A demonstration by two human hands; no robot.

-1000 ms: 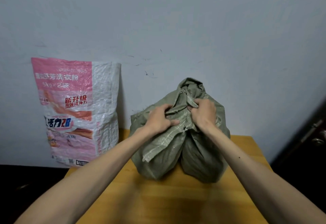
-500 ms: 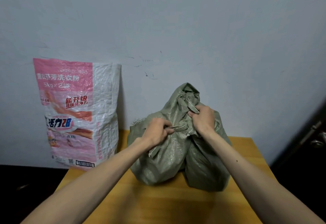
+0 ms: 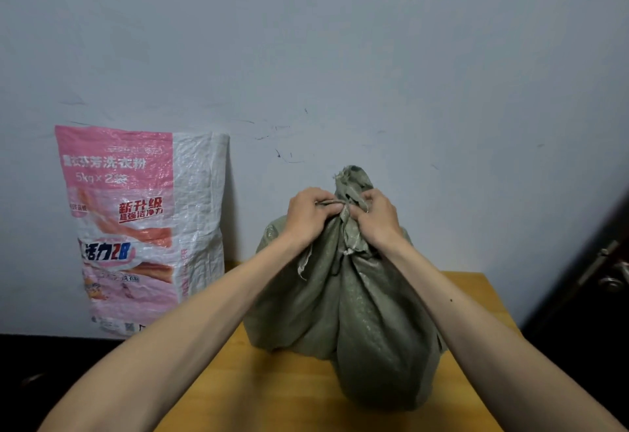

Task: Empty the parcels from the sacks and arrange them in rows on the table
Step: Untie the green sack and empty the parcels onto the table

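Fingers of my left hand [image 3: 308,215] and right hand [image 3: 377,217] curl tight around the knotted neck of a green sack [image 3: 343,299], which stands upright on the wooden table [image 3: 265,394] near a pink sack [image 3: 136,224].

Green sack [image 3: 354,312]: coarse woven plastic cloth, matt, creased, frayed threads at the bunched neck. Pink-and-white sack [image 3: 143,227]: woven plastic, printed, faintly glossy — weave visible on the white panel. Table [image 3: 272,394]: wood, smooth, low sheen. Wall [image 3: 306,57] — painted, matt, scuffed.
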